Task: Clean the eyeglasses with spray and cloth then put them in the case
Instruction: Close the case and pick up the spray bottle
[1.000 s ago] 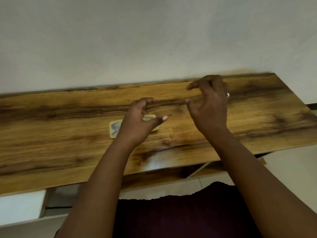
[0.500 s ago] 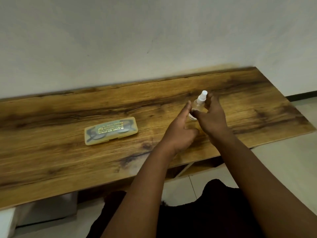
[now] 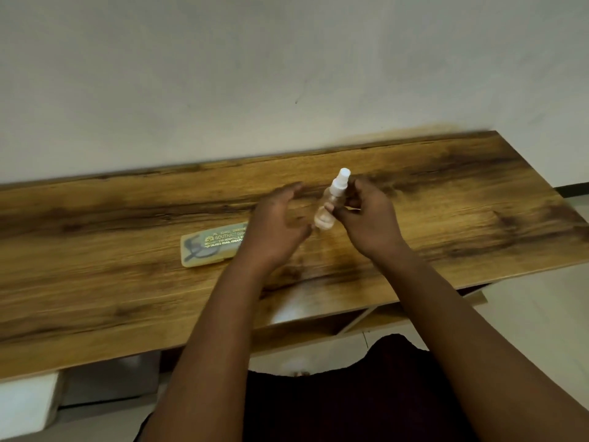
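Note:
A small clear spray bottle [image 3: 331,202] with a white nozzle is held upright above the wooden table [image 3: 462,218], with my right hand [image 3: 366,218] gripping its side. My left hand [image 3: 277,224] hovers just left of the bottle, fingers spread and holding nothing. A translucent yellowish eyeglass case [image 3: 207,245] lies closed on the table to the left, its right end hidden behind my left hand. Dark glasses show faintly through its lid. No cloth is in sight.
A plain white wall [image 3: 287,74] rises right behind the table. Below the table's front edge are a lower shelf [image 3: 366,317], a white box [image 3: 25,403] at the left and pale floor tiles. My dark clothing fills the bottom middle.
The spray bottle has been picked up by my right hand and lifted. My left hand has drifted left over the case's end. The view has shifted too.

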